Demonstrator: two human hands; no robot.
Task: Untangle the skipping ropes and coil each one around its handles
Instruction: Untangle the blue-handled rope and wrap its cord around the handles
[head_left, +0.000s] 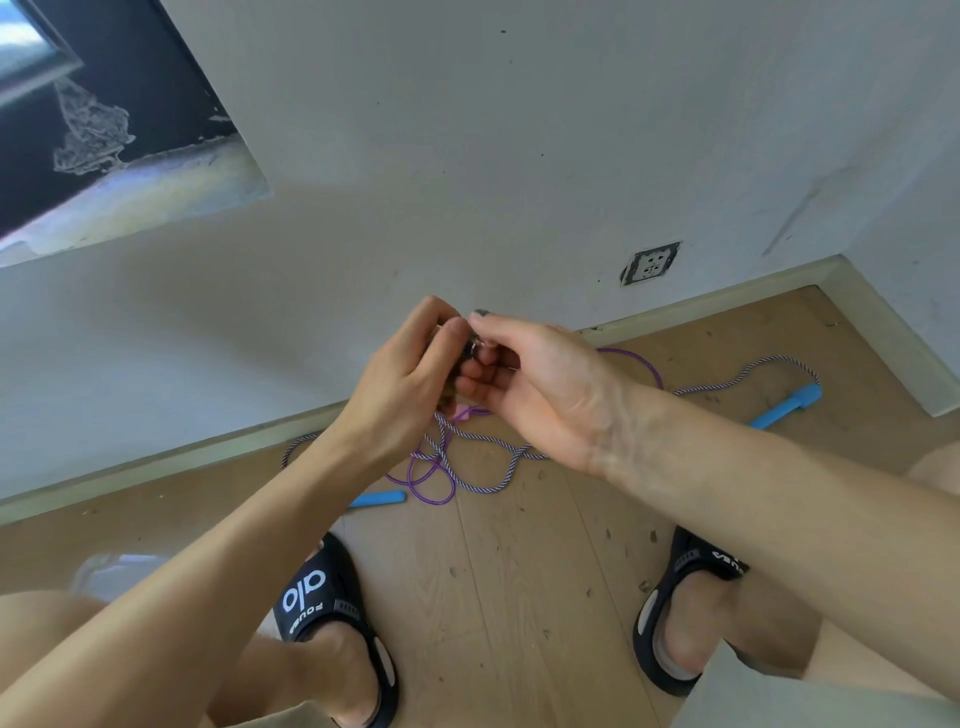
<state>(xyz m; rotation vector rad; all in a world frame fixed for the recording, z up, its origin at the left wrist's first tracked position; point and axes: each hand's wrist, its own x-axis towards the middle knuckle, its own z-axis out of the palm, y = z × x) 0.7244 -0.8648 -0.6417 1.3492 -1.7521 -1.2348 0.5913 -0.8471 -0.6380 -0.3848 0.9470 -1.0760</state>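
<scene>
Two skipping ropes lie tangled on the wooden floor by the wall. A striped purple-and-white rope (488, 486) runs to two blue handles, one (376, 500) near my left foot and one (789, 408) at the right. A plain purple rope (431, 491) loops through it. My left hand (405, 384) and right hand (524, 384) meet above the tangle, both pinching a small dark bundle with a pink piece (462, 414) hanging under it. What the bundle is stays mostly hidden by my fingers.
A white wall with a skirting board (701, 306) runs behind the ropes, with a wall socket (650, 263) low down. My feet in black slides (332, 603) (685, 597) stand on the floor (519, 571), which carries scattered bits of debris.
</scene>
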